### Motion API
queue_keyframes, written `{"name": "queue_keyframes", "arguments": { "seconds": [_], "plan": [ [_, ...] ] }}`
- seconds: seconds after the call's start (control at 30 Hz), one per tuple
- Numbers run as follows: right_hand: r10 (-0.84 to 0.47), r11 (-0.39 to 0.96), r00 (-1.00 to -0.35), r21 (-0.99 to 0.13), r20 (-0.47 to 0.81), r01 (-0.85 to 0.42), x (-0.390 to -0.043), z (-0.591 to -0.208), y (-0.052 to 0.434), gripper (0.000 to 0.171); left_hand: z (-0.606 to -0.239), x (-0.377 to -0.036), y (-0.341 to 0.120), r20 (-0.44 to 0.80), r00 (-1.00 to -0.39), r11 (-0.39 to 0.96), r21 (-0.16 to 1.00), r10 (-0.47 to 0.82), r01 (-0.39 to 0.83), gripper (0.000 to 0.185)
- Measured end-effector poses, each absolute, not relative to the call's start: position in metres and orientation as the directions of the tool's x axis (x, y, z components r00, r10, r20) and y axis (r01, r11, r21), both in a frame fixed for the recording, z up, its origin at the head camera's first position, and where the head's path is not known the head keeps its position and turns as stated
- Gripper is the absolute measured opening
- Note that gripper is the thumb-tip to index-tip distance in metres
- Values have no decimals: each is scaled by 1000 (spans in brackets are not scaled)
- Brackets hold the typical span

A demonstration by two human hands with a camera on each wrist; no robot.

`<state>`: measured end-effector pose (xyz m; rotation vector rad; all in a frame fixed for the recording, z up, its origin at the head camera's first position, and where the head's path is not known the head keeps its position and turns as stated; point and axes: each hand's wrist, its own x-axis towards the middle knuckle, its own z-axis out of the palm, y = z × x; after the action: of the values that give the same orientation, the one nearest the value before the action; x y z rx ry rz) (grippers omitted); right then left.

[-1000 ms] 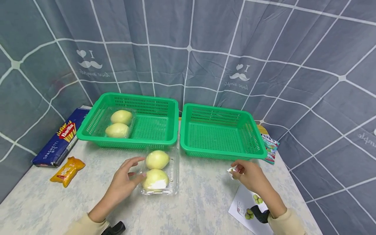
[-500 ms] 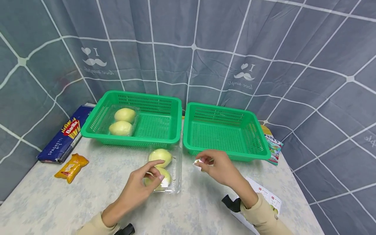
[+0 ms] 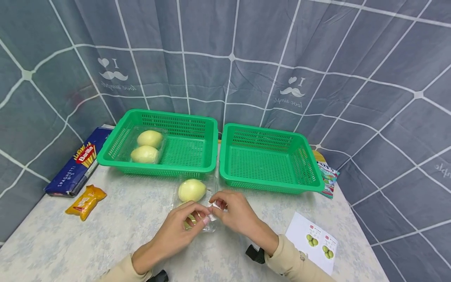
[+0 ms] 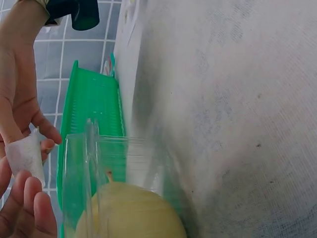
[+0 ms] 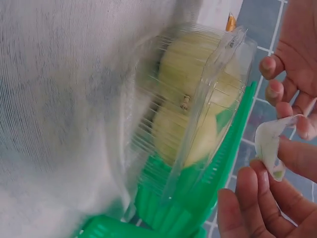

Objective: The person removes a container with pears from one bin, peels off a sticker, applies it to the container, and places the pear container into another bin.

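Observation:
Both hands meet above a clear plastic clamshell box (image 3: 210,184) with two yellow melons (image 3: 192,190) in it, one partly hidden by the fingers. Between them is a small curled white sticker (image 5: 269,141). My right hand (image 3: 240,213) pinches it between thumb and fingers. The left hand (image 3: 177,229) pinches the sticker's opposite edge with its fingertips. In the left wrist view the sticker (image 4: 27,157) bends between the two hands, beside the box's lid. Its printed side is hard to make out.
A left green basket (image 3: 158,169) contains another melon box (image 3: 163,145). A second green basket (image 3: 271,184) stands beside it. On the table are a sticker sheet (image 3: 303,231), a blue spaghetti box (image 3: 72,174) and an orange snack packet (image 3: 85,201). A snack bag (image 3: 329,178) lies far right.
The right hand has carried the sticker leftward from near the sheet to above the melon box. The left hand has moved right from the box's side and now meets the sticker.

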<state>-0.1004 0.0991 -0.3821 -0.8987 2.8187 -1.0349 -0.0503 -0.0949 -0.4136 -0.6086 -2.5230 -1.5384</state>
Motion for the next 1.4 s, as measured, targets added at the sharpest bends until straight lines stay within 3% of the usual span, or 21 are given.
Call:
{"name": "queue_keyframes", "arguments": {
  "seconds": [0.3,0.57,1.0,1.17,1.4],
  "plan": [
    [-441,551,-892,-755,98,-356,-101,-382,101,12,-419,-53,-98,273,-949,469,826,155,314,13],
    [-405,491,-914,-834,37,-251,-107,-381,98,13,-414,-58,-100,216,-976,429,879,25,206,18],
    [-370,258,-921,-966,-125,27,-131,-395,80,16,-414,-77,-118,188,-980,447,884,-69,138,17],
    [-353,273,-928,-962,-123,23,-138,-402,71,14,-417,-87,-122,213,-973,498,856,-93,140,18],
    [-327,428,-944,-898,-48,-103,-137,-402,66,9,-422,-93,-123,255,-963,554,816,-86,166,20]
  ]
}}
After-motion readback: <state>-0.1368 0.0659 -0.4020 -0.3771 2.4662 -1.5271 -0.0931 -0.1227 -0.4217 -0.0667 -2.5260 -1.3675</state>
